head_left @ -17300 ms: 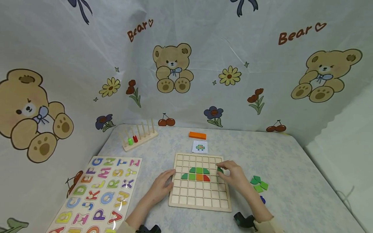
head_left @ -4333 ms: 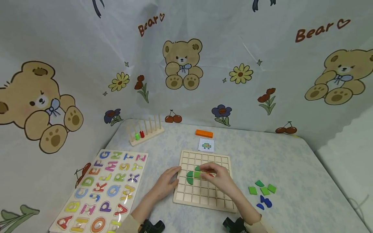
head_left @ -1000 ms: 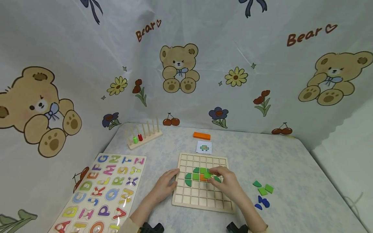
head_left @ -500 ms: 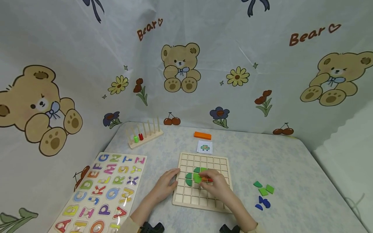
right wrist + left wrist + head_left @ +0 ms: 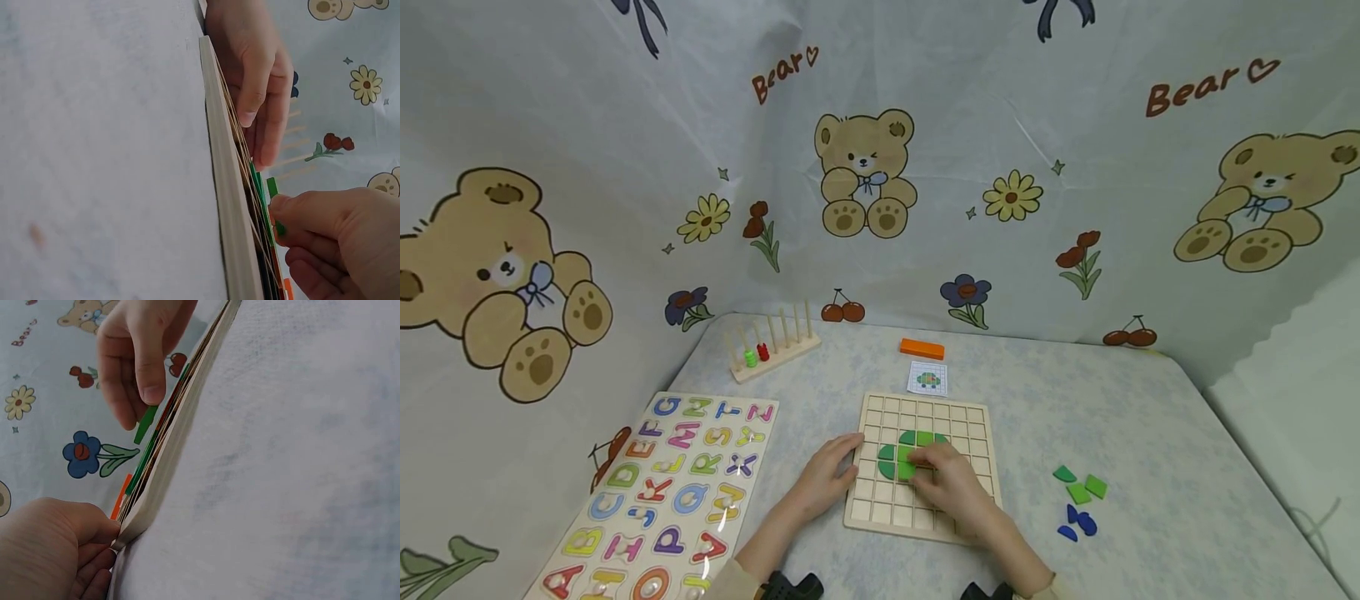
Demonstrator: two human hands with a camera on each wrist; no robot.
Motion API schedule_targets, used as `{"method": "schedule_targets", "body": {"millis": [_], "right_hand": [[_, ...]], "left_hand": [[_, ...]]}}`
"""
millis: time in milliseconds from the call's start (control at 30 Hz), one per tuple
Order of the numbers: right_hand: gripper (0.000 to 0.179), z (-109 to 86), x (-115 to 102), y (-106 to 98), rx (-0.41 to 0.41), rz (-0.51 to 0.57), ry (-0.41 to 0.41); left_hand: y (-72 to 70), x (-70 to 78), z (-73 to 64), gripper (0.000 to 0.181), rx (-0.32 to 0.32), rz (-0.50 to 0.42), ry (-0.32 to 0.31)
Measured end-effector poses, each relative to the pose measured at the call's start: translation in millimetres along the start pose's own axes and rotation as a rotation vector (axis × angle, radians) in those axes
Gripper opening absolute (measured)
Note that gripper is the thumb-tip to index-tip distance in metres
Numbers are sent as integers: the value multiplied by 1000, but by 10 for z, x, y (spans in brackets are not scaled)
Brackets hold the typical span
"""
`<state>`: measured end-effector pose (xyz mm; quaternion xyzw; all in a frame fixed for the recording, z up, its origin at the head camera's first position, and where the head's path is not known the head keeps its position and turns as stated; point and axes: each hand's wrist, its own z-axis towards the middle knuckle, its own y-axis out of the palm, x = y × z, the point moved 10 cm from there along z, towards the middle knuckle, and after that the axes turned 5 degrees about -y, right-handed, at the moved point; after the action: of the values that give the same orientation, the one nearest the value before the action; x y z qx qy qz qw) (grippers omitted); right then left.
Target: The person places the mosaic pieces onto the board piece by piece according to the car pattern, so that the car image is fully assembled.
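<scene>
Just now the right hand (image 5: 953,483), which reaches over the gridded board (image 5: 868,504) from between four and five o'clock, grasps a green square (image 5: 906,472) between thumb and finger. A second ago that square hovered above the orange piece; it has since shifted towards nine o'clock, and is now at six o'clock from a set square (image 5: 904,453) and just beside a dark green quarter (image 5: 886,470). Apparently this lines it up with a cell of the growing figure, though whether it touches the board I cannot tell. Meanwhile the left hand (image 5: 822,475) rests ungrasping against the board's nine o'clock edge. Well apart at three to four o'clock, loose green pieces (image 5: 1078,493) and blue pieces (image 5: 1086,523) lie on the tabletop (image 5: 1150,433). Farther off, at twelve, lies the pattern card (image 5: 928,378), then an orange block (image 5: 922,349).
</scene>
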<state>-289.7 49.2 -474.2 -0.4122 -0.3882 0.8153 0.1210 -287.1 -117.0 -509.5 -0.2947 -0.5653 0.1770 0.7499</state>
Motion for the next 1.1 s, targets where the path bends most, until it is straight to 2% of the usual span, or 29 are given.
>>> {"method": "schedule_targets", "body": {"millis": [400,1100], "right_hand": [[27,-2,-21,39,28,-56,-93],[27,-1,-24,42,40,-38,-86]], "left_hand": [[-3,10,6,47,7,7,5],[-9,27,-13,47,4,7,22]]}}
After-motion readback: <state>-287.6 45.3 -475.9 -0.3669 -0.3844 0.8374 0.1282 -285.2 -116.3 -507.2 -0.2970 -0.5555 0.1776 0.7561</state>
